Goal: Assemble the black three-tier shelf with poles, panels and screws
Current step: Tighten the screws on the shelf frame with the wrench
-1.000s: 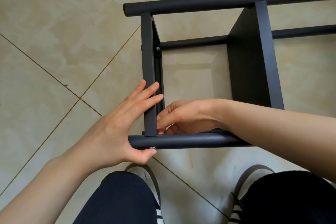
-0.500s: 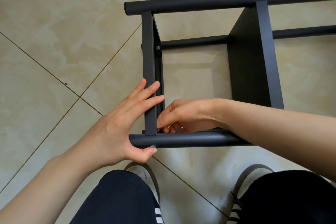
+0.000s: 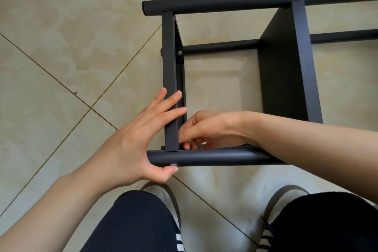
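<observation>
my left hand (image 3: 133,141) lies with straight fingers flat on the end panel (image 3: 170,80), thumb pressing the screw (image 3: 174,164) on the near pole (image 3: 214,157), so that grip is released, not curled. my right hand (image 3: 206,129) reaches inside the panel's foot, fingers curled at the joint; what they pinch is hidden, i cannot tell. the pole runs to the right of the panel, lying across in front of me, and the screw sits just below the panel's foot. the left hand is nearer it. floor (image 3: 61,57) left of the panel gives free room.
</observation>
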The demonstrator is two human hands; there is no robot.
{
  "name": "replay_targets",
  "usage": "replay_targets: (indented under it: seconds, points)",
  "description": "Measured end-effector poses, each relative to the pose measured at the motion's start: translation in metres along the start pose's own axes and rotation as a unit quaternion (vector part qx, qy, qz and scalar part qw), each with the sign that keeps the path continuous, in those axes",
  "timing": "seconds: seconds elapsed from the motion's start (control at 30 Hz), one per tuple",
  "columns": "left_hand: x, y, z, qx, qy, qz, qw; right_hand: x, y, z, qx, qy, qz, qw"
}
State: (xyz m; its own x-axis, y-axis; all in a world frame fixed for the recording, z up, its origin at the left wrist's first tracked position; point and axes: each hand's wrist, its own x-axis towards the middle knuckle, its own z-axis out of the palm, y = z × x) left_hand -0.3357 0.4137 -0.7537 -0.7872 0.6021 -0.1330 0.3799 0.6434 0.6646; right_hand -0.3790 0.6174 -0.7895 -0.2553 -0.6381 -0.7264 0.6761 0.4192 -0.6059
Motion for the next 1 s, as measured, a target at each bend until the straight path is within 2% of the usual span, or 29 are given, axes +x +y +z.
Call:
replay_targets:
  seconds: [0.13,0.37,0.57,0.77,1.0]
  points:
    - [-0.0002,-0.0002,-0.0015,0.006,-0.004,-0.001,1.0,-0.004,-0.0005,-0.0036,0.014,-0.014,0.002,1.0]
    - [0.0,-0.0002,0.0,0.004,-0.001,0.001,1.0,0.0022,0.0004,0.0037,-0.009,0.016,0.007,1.0]
    - [-0.0001,-0.0006,0.0002,0.006,-0.001,0.002,1.0,-0.0038,-0.0011,0.0006,0.016,-0.019,0.003,1.0]
    - [-0.0004,-0.0008,-0.0003,0.008,-0.002,0.002,1.0,0.0017,0.0008,0.0037,-0.005,0.01,0.003,1.0]
    - [-0.0003,-0.0007,-0.0002,0.007,-0.004,0.001,1.0,0.001,0.0003,0.0004,0.051,-0.015,0.005,0.999]
